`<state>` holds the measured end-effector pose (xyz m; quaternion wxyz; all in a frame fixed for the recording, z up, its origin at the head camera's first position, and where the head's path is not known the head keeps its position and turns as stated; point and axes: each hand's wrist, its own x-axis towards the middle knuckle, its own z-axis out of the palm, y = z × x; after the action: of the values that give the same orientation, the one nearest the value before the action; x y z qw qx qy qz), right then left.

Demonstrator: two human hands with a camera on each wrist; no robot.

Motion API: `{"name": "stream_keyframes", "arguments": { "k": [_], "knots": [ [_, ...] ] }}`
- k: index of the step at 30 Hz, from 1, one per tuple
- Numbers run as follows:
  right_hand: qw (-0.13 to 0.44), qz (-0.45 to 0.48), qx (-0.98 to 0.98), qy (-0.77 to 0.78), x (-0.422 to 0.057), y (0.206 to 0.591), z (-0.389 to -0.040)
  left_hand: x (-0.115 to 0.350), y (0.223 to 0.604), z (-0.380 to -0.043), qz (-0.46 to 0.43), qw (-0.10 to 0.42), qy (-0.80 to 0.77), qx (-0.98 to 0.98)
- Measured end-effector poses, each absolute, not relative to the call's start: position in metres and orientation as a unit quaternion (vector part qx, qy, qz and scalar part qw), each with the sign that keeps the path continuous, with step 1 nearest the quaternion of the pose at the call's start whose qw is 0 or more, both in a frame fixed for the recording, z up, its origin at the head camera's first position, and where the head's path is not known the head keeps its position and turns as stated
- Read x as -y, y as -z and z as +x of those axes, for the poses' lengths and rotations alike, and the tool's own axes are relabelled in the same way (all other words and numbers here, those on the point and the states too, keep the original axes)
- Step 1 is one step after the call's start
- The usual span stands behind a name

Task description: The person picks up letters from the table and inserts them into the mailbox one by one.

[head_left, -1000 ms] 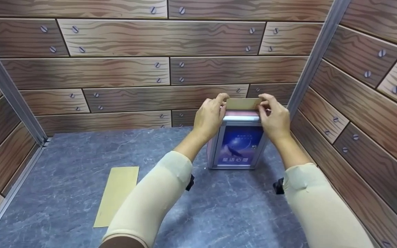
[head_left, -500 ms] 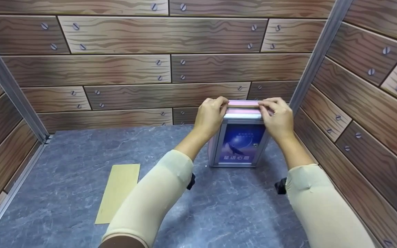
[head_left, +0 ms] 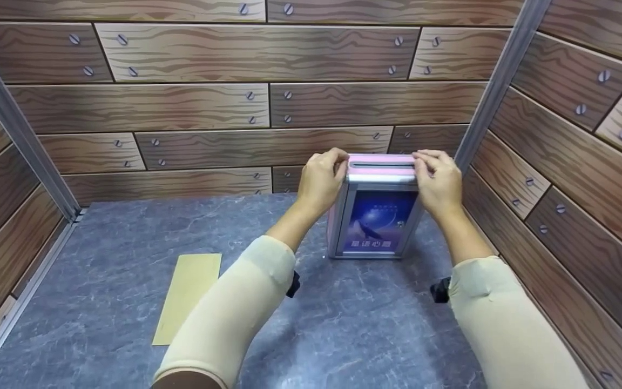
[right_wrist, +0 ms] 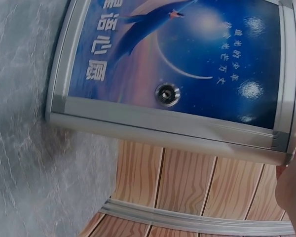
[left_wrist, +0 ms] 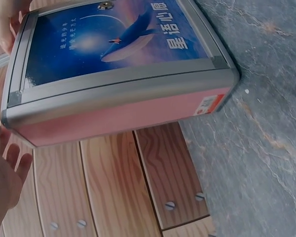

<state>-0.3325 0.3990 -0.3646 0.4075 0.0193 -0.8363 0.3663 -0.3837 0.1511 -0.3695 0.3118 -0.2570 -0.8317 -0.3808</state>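
A pink letter box (head_left: 378, 221) with silver edges stands upright at right of centre in the head view. Its blue front door bears a whale picture, white characters and a round lock (right_wrist: 167, 94). A narrow dark slot (head_left: 381, 163) runs across the pink top, with no paper showing above it. My left hand (head_left: 320, 177) is beside the top left corner, its fingers loosely bent and holding nothing visible. At the opposite corner, my right hand (head_left: 438, 181) has its fingertips against or very near the box's top edge; actual contact is unclear.
A flat, envelope-like yellow paper (head_left: 189, 297) lies on the grey marbled tabletop (head_left: 111, 259), left of my left forearm. Wood-patterned walls (head_left: 181, 108) with metal corner posts (head_left: 486, 86) enclose the back and sides. The right wall is close to my right arm.
The tan envelope-like paper pinched between both hands went down through the slot and out of sight. Both hands let go and moved slightly apart to the top corners.
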Motion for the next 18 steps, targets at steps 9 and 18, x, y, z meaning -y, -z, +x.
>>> {"name": "stream_keyframes", "arguments": {
  "k": [9,18],
  "knots": [
    [0.427,-0.034,0.778,-0.460,-0.372,0.352,-0.323,-0.126,0.383,-0.387,-0.230,0.289,0.484,0.793],
    [0.407,0.021,0.828,-0.386,-0.323,0.362,-0.304,-0.093,0.404,-0.386,-0.209,0.243,0.529,0.786]
  ]
}}
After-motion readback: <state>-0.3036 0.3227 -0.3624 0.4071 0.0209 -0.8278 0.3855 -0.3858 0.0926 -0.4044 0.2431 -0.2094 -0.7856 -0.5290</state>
